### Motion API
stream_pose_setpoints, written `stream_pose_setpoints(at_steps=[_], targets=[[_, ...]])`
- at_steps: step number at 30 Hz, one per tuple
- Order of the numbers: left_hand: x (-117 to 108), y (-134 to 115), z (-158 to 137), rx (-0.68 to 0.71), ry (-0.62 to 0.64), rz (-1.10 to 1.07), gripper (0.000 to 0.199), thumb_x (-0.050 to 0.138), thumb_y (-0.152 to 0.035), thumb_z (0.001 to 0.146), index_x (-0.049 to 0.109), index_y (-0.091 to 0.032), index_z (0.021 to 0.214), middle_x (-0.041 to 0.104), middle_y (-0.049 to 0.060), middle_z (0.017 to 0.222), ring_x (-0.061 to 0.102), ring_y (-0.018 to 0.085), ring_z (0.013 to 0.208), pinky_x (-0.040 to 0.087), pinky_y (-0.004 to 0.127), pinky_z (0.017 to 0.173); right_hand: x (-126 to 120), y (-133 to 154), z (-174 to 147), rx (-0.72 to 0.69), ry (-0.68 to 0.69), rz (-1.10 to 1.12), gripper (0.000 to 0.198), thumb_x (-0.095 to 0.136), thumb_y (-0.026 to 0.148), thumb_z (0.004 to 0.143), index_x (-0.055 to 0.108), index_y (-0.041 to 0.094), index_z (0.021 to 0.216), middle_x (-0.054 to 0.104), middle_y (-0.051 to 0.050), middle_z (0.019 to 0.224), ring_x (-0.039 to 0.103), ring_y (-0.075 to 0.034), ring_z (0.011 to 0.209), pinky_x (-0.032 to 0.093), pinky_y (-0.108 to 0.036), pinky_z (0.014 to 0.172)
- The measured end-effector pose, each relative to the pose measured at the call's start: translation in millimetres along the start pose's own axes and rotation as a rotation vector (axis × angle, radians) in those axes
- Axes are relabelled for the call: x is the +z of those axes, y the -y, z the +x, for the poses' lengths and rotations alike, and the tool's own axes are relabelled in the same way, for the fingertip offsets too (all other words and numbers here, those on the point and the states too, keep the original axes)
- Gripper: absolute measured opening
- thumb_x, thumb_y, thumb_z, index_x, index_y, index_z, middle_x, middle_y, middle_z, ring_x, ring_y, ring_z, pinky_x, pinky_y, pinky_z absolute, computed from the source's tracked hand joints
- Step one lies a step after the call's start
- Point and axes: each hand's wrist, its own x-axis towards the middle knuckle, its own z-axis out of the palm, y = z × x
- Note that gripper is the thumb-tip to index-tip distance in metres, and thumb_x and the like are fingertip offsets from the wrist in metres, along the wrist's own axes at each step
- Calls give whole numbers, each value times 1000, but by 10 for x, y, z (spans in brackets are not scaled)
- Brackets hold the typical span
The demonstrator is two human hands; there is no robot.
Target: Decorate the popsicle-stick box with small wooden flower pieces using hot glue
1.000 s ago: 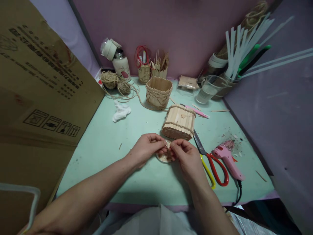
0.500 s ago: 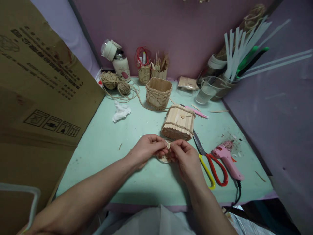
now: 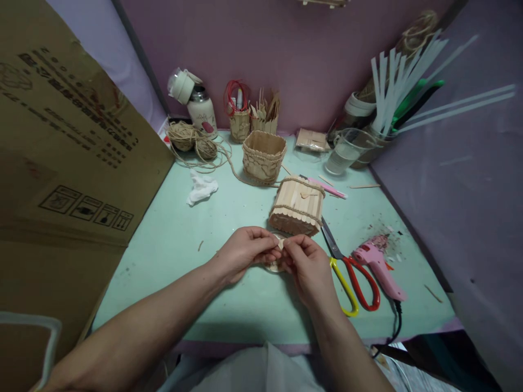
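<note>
Landmark: pale wooden-slat container with a scalloped edge and twine bands [image 3: 296, 197], seemingly on its side on the mint-green-covered desk [image 3: 163, 256].
Small piece: tiny pale wooden-looking piece [image 3: 281, 244], just off the container's near side, slightly left of its middle, between both sets of fingertips.
Left-hand grip: bare left hand [image 3: 250, 250], near and left of the container; thumb and fingers drawn narrow at the piece.
Right-hand grip: bare right hand [image 3: 309, 264], near side of the container; thumb and forefinger likewise pinched narrow at the piece.
Key relation: piece lies right of the left grip, left of the right grip; neither hand is clearly nearer. Long axis cannot be told, fingers covering it.
Dish: shallow round dish with pale bits [image 3: 273, 267], below the hands, near side of the container, partly hidden.
Scissors: large scissors with one red and one yellow handle [image 3: 335, 247], blades reaching the container's right near corner.
Glue gun: pink glue gun with black cord [image 3: 379, 267], farther right of the container, beyond the scissors.
</note>
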Motion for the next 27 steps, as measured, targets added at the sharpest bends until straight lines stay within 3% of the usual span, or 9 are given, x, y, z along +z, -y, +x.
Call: stream_pose_setpoints(at_steps=[7,14,20,24,27], targets=[[-13,-36,12,53,-14,25,18,78,-23,68,65,-10,70,68,5,64,61,8,55,49,20,59,-63,90,-9,-44,-9,-51,21,73,33,71,59,18,67,49,7,51,38,-7,44,28,-20,42],[-53,-127,16,123,-86,65,13,76,-21,69,67,-11,69,67,4,64,61,9,59,50,21,62,-268,227,-32,-221,-82,-528,17,68,34,75,64,18,72,56,4,59,46,-12,54,37,-24,51],[-67,-105,45,127,-93,76,15,76,-23,68,67,-11,69,67,3,65,60,9,59,49,20,61,-291,108,-85,-230,38,-786,22,59,37,83,66,18,74,61,1,60,53,-15,56,40,-25,54],[-70,-98,60,125,-94,83,16,76,-23,67,67,-11,70,67,3,65,59,8,58,48,19,59,-327,98,-67,-430,15,-1043,21,52,30,90,69,18,84,70,-4,77,62,-18,69,44,-28,65],[-71,-93,57,125,-95,80,15,76,-23,68,66,-11,70,66,4,65,59,8,58,48,19,59,-344,110,-42,-609,-18,-1226,20,50,25,92,68,17,89,69,-7,85,64,-21,78,45,-31,72]])
